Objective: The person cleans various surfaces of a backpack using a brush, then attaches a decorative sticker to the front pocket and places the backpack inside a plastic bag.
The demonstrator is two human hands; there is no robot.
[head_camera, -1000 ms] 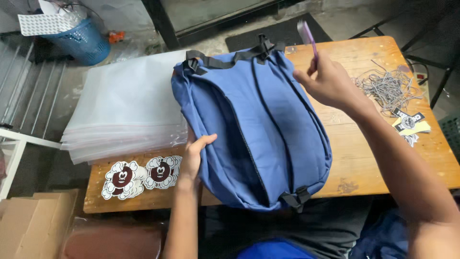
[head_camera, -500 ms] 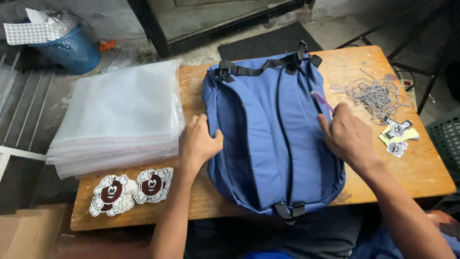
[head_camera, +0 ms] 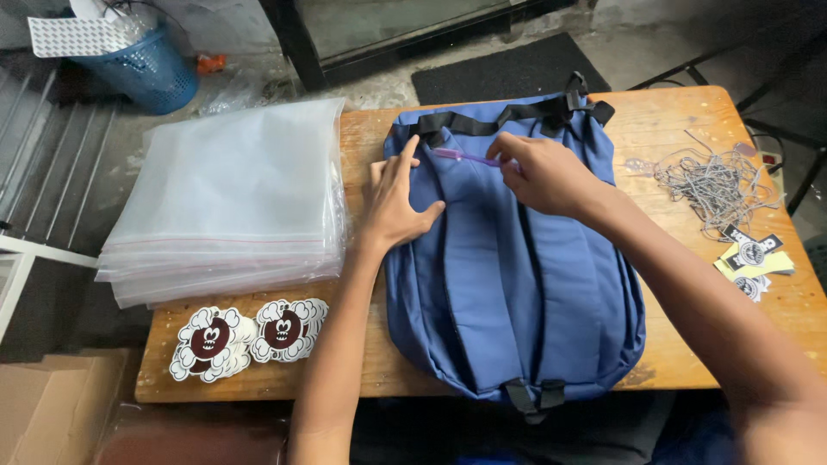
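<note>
Blue backpack [head_camera: 517,284] lying flat on the wooden table [head_camera: 680,146], straps side up, its black top handle [head_camera: 508,116] at the far edge and the black strap ends hanging over the near edge. The right hand [head_camera: 543,172] is closed around a thin purple tool [head_camera: 465,157], pinched in the fingers with its tip pointing left across the upper part of the bag, just below the handle. The left hand [head_camera: 396,202] is open and spread, palm pressed flat on the bag's upper left corner, forefinger reaching up toward the tool's tip. Left of the bag, just beside it, sits a thick stack of clear plastic bags [head_camera: 228,198]. In front of that stack, near the table's front edge, two piles of cloud-shaped stickers [head_camera: 250,336] with dark round faces. Over on the right, a tangle of grey strings [head_camera: 711,185], and a few paper tags [head_camera: 754,258] near it. Beyond the table, on the floor, a blue basket [head_camera: 142,69] and a dark mat [head_camera: 508,73].
</note>
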